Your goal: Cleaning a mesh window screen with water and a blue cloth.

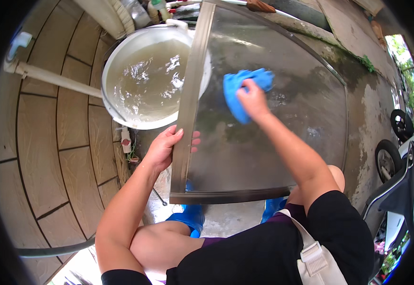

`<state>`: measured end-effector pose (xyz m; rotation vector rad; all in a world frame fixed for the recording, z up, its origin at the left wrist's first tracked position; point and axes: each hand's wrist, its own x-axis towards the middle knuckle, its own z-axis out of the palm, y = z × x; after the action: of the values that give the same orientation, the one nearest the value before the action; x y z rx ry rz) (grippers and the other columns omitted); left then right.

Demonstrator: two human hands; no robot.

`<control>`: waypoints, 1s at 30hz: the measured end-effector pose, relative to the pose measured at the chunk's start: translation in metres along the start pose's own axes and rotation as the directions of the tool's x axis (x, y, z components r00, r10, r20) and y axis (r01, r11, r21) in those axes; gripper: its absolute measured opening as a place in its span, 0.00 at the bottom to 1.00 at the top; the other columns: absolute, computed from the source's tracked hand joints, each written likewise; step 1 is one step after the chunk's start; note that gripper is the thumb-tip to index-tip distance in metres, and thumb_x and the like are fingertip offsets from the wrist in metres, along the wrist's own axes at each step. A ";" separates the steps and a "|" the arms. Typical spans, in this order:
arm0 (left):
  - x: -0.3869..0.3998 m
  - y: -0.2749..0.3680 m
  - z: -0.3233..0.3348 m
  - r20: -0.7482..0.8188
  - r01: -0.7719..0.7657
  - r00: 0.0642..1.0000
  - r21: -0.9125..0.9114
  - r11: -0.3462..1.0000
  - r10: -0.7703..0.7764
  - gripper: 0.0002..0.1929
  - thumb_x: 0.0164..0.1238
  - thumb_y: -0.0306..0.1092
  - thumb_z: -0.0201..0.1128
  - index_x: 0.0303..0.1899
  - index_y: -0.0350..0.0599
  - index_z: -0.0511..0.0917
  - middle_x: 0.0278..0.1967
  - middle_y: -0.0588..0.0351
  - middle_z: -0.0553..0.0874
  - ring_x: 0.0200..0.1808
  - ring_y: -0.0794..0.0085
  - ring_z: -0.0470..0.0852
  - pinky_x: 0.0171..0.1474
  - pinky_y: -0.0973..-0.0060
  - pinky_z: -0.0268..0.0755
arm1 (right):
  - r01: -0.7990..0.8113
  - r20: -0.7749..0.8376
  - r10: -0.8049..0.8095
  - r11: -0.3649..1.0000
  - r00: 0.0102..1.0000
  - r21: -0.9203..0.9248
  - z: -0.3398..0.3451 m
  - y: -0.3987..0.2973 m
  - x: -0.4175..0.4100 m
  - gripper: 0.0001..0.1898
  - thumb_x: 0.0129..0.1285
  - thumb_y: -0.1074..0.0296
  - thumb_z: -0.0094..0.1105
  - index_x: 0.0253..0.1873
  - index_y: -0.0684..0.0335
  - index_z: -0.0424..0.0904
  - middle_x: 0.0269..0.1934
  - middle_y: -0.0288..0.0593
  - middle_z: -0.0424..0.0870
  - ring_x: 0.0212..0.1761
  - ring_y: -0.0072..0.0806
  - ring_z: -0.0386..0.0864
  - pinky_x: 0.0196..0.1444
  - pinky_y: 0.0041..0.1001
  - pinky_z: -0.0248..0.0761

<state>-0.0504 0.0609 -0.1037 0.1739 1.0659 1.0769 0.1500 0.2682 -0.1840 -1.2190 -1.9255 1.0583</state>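
Note:
A framed see-through window panel (228, 153) leans over my lap, its dark metal frame (186, 107) running down the left side. I cannot tell if its sheet is fine mesh or glass. My left hand (162, 148) grips that left frame bar, thumb in front and fingertips showing through the sheet from behind. In my right hand (255, 99) is a bunched blue cloth (232, 94), pressed against the upper middle of the panel and slightly blurred. Left of the panel stands a large white bucket (139, 125) of cloudy, rippling water (150, 78); the panel's frame overlaps its right side.
A tiled wall (71, 124) with a white pipe (61, 80) and a valve (125, 139) borders the left. Bottles (160, 9) stand behind the bucket. At right are wheels (387, 160) of a parked vehicle. Blue boots (189, 217) are on my feet on wet concrete (228, 221).

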 end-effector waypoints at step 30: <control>0.023 0.002 -0.003 -0.124 0.099 0.989 0.122 0.988 -0.084 0.19 0.61 0.35 0.64 0.51 0.39 0.71 0.44 0.46 0.82 0.42 0.62 0.83 0.44 0.69 0.78 | 0.056 0.105 -0.168 0.744 0.980 0.666 0.003 -0.117 0.070 0.12 0.58 0.69 0.63 0.45 0.64 0.77 0.45 0.37 0.76 0.49 0.23 0.73 0.54 0.24 0.65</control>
<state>-0.0524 0.0786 -0.1182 0.1630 1.2391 0.9460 0.0706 0.3018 -0.0781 -0.6138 -1.4777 1.6257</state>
